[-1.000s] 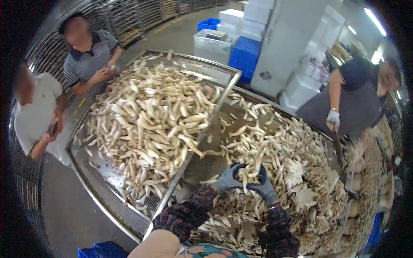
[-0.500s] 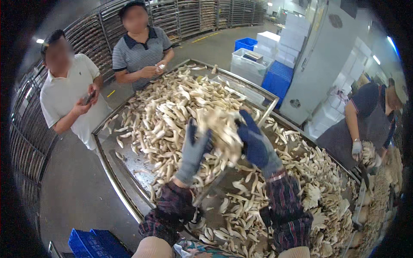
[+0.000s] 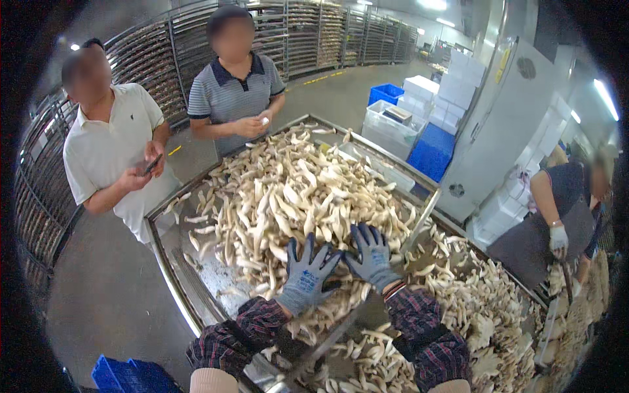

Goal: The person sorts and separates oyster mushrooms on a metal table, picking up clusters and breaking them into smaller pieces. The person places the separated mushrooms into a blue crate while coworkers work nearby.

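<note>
A heap of pale, long-stemmed mushrooms (image 3: 288, 190) fills the far part of the metal-framed table (image 3: 173, 285). Against its near side lies my left hand (image 3: 306, 278), in a grey glove with dark fingertips, fingers spread and thumb out. My right hand (image 3: 370, 259), gloved alike, rests beside it on the mushrooms with fingers apart. The thumb of the right hand comes close to the left hand's fingers. Neither hand grips a mushroom. Nearer me and to the right, a second spread of mushrooms (image 3: 452, 308) includes larger clumps, beyond a metal divider (image 3: 341, 327).
Two people stand across the table, one holding a phone (image 3: 152, 164). At the right, another person's gloved hand (image 3: 558, 241) is over mushroom clumps. Blue crates (image 3: 134, 376) sit low at left. A clear bin (image 3: 392, 128) and white boxes (image 3: 462, 78) stand behind; racks (image 3: 314, 36) line the back.
Both hands held a blurred bunch of mushrooms over the heap; the bunch is let go. My hands have come down, closer together, palms onto the pile. The view has tilted slightly.
</note>
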The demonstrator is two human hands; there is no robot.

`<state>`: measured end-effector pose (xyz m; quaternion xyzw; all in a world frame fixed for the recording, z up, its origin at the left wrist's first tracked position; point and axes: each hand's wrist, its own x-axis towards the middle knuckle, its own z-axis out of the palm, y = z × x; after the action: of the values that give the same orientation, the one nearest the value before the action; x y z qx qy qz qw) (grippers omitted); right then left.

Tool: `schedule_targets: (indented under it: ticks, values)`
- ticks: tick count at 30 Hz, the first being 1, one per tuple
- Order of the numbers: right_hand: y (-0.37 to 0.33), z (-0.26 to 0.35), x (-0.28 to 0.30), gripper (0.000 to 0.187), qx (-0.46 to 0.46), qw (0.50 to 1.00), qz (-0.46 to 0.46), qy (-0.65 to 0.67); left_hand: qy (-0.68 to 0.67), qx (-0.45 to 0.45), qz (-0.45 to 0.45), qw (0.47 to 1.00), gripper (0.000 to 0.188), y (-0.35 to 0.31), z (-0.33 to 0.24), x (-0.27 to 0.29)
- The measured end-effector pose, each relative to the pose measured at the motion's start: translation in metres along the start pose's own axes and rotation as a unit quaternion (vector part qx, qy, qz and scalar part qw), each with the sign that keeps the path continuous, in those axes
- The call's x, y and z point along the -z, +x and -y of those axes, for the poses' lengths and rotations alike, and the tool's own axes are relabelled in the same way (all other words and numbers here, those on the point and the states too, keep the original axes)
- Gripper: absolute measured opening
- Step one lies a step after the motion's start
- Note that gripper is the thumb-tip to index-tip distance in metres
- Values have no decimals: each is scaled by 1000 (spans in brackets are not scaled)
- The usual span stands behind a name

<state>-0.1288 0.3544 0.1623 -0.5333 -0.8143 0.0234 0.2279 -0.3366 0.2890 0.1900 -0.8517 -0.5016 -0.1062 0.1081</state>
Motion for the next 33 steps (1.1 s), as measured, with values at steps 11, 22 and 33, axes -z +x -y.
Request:
schedule_targets:
  ticks: [11,22,33]
  values:
    - [197,-1,-68,92,-60,976,151,-143,-99,260,49,959,93,96,144,-19]
    - [296,-34,-68,106,-197,936,262,-130,-104,208,56,971,69,-31,141,11]
    - [44,44,-11,76,169,949,225,-138,-139,268,259,917,44,-76,123,58]
